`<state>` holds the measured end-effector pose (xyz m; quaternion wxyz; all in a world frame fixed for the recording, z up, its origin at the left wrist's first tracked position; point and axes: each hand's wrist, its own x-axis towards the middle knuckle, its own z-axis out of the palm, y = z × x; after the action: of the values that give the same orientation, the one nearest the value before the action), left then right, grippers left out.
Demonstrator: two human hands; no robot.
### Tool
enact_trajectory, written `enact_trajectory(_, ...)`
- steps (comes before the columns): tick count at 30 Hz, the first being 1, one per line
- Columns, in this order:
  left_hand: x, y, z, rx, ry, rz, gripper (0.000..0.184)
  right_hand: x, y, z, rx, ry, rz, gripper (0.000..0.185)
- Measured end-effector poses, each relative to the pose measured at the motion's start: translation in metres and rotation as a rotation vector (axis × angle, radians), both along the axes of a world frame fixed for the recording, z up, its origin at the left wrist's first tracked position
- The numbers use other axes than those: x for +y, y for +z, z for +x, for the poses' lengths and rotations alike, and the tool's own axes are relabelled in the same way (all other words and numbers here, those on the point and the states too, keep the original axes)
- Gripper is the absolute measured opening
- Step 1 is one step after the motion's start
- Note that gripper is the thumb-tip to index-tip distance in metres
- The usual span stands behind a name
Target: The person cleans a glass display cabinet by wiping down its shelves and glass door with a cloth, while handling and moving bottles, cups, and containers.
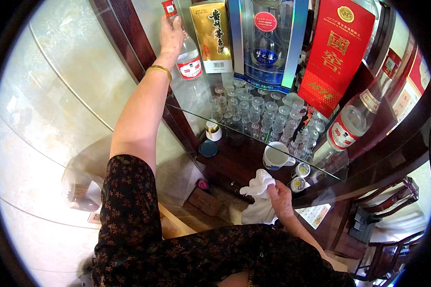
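Filling much of the view, a dark wooden cabinet [227, 160] carries a glass shelf [190, 102], its front edge slanting down toward the right. A tall red box [337, 55] stands tilted on the right side, and a blue-framed box [290, 50], showing a clear bottle within, is to its left. A cluster of stemmed glasses [258, 107] gathers below these boxes in the view; whether it sits on the glass or under it, I cannot tell. Left of the blue-framed box is a gold box [210, 38]. A clear bottle with a red-and-white label [354, 119] is at the far right, near the red box. Its look-alike, a red-capped bottle [189, 55], is just beside the gold box, with the left hand [171, 38] wrapped around its neck; I cannot tell whether its base touches the shelf. The right hand [280, 198] pinches a white cloth [260, 185], which hangs bunched in front of the cabinet. Near the cloth sits a white mug [275, 157], and farther left a small white jar [213, 130]. A thin gold bracelet [161, 70] circles the left wrist.
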<state>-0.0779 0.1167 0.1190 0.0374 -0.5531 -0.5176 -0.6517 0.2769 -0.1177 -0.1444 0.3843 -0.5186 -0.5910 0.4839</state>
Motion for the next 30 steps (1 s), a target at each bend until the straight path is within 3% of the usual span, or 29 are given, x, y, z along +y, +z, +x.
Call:
enact_trajectory(5, 0.003, 0.001, 0.001, -0.066, -0.038, -0.024, 0.028, 0.000, 0.003, 0.000, -0.007, 0.011, -0.013, 0.025)
enact_trajectory(7, 0.013, 0.000, -0.003, 0.080, 0.024, 0.100, 0.023, -0.001, 0.002, 0.000, -0.011, 0.021, -0.024, 0.026)
enact_trajectory(11, 0.013, 0.000, -0.001, -0.018, -0.051, 0.061, 0.024, -0.004, 0.001, -0.001, -0.019, 0.028, 0.035, 0.025)
enact_trajectory(14, 0.012, 0.000, -0.006, 0.014, -0.053, 0.043, 0.025, -0.007, -0.003, -0.004, 0.136, 0.038, -0.021, 0.023)
enact_trajectory(17, 0.009, 0.000, -0.011, 0.099, 0.063, -0.090, 0.033, -0.009, 0.003, -0.008, 0.146, 0.057, -0.039, 0.022)
enact_trajectory(20, -0.007, -0.002, -0.007, 0.111, 0.030, 0.003, 0.043, -0.010, 0.008, -0.012, 0.190, 0.083, 0.009, 0.022)
enact_trajectory(22, -0.033, -0.001, 0.011, 0.067, 0.148, 0.125, 0.049, -0.014, 0.021, -0.016, 0.237, 0.110, -0.044, 0.022)
enact_trajectory(26, -0.128, -0.027, 0.071, -0.217, -0.097, 0.228, 0.034, -0.016, 0.054, -0.025, 0.206, 0.194, -0.025, 0.023)
enact_trajectory(27, -0.152, -0.043, 0.091, -0.149, -0.035, 0.204, 0.027, -0.017, 0.073, -0.030, 0.338, 0.208, -0.012, 0.022)
enact_trajectory(28, -0.168, -0.067, 0.108, -0.200, -0.202, 0.200, 0.023, -0.017, 0.088, -0.033, 0.470, 0.222, 0.003, 0.021)
enact_trajectory(29, -0.184, -0.091, 0.120, -0.248, -0.346, 0.083, 0.022, -0.014, 0.100, -0.031, 0.361, 0.191, 0.093, 0.020)
enact_trajectory(30, -0.197, -0.110, 0.137, -0.392, -0.449, 0.008, 0.021, -0.013, 0.114, -0.036, 0.527, 0.153, 0.169, 0.020)
